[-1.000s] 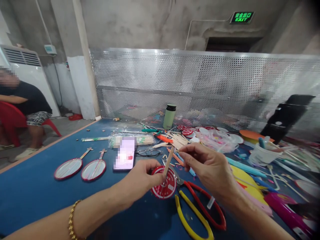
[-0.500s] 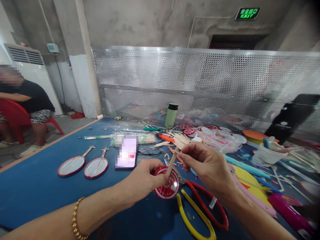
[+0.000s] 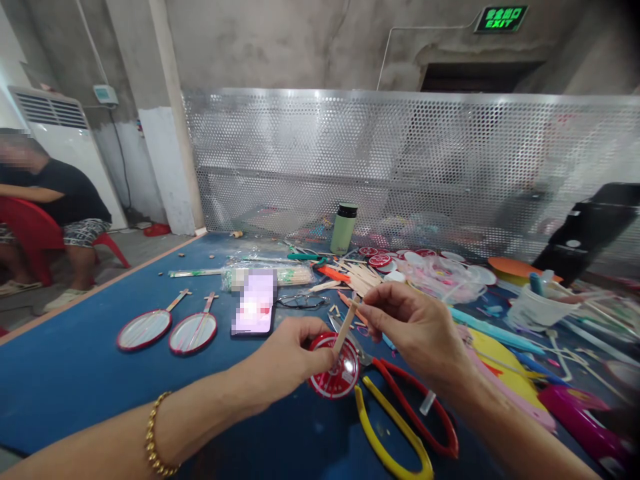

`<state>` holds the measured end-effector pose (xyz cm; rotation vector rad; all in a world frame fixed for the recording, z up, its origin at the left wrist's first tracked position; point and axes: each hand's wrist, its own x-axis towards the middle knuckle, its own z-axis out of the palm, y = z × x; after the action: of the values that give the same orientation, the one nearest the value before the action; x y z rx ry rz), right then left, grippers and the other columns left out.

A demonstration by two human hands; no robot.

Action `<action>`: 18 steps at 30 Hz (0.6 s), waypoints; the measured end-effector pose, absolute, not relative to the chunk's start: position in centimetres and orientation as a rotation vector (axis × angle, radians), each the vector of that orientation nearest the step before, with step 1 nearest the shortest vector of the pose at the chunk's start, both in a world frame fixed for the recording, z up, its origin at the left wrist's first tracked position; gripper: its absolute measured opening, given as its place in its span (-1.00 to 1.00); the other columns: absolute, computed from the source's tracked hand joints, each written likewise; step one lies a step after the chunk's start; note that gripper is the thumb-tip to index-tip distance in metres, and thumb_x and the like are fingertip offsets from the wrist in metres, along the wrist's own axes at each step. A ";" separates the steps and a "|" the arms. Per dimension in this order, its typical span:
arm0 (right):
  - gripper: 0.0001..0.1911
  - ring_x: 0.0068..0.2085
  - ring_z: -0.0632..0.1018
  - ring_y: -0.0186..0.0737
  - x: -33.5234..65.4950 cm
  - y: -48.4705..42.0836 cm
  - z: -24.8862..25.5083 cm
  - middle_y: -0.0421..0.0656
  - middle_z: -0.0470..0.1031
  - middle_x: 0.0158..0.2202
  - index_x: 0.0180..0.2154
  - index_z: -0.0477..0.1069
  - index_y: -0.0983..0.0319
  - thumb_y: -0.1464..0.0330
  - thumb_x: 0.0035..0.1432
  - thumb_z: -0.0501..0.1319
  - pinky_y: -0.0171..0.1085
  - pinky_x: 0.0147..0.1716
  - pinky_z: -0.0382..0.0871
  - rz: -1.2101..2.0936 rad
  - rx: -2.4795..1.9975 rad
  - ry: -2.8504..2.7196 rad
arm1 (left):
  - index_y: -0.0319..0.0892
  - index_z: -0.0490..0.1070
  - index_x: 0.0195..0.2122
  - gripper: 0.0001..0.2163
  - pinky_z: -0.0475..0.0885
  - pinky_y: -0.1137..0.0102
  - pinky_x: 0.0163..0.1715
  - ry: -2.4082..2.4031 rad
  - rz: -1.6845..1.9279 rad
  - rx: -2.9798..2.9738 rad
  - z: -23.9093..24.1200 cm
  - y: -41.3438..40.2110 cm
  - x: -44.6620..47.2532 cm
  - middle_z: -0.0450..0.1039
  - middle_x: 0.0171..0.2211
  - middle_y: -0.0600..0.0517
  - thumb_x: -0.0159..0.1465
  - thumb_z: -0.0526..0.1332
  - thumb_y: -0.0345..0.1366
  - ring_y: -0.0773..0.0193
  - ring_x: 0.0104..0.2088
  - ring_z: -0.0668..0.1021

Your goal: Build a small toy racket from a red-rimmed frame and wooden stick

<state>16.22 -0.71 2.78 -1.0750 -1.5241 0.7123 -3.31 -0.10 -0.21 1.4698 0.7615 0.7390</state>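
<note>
My left hand (image 3: 287,357) is closed, pinching the lower end of a thin wooden stick (image 3: 345,327) against a small round red disc (image 3: 344,378) with white markings. My right hand (image 3: 415,327) is closed too, its fingertips pinching the stick's upper end. The stick leans up and to the right between the two hands, just above the blue table (image 3: 75,380). A gold bracelet (image 3: 154,443) circles my left wrist.
Red and yellow handled cutters (image 3: 400,427) lie right of the disc. Two small round fans (image 3: 170,330), a phone (image 3: 255,303), glasses (image 3: 297,302), loose sticks (image 3: 357,277), a green flask (image 3: 343,229) and a white tub (image 3: 537,307) lie around. A seated person (image 3: 45,213) is far left; a perforated metal screen (image 3: 400,167) backs the table.
My right hand has closed in on the stick's upper end and now pinches it. The left hand, stick and disc have stayed almost in place; the view has shifted slightly.
</note>
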 end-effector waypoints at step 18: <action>-0.82 -0.62 0.41 -0.42 16.2 -0.7 3.0 -0.28 0.43 -0.58 -0.43 0.44 0.23 0.28 0.01 0.37 -0.43 -0.66 0.31 0.671 -1.114 -1.557 | -0.26 0.40 -0.39 -0.82 0.20 0.40 -0.42 0.762 0.731 1.494 -0.4 0.1 -3.4 0.41 -0.47 0.05 0.13 0.29 -0.23 0.33 -0.46 0.37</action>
<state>16.20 -0.74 2.96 -1.1144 -1.5567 0.6706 -3.39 0.05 -0.40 1.4939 0.7624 0.7313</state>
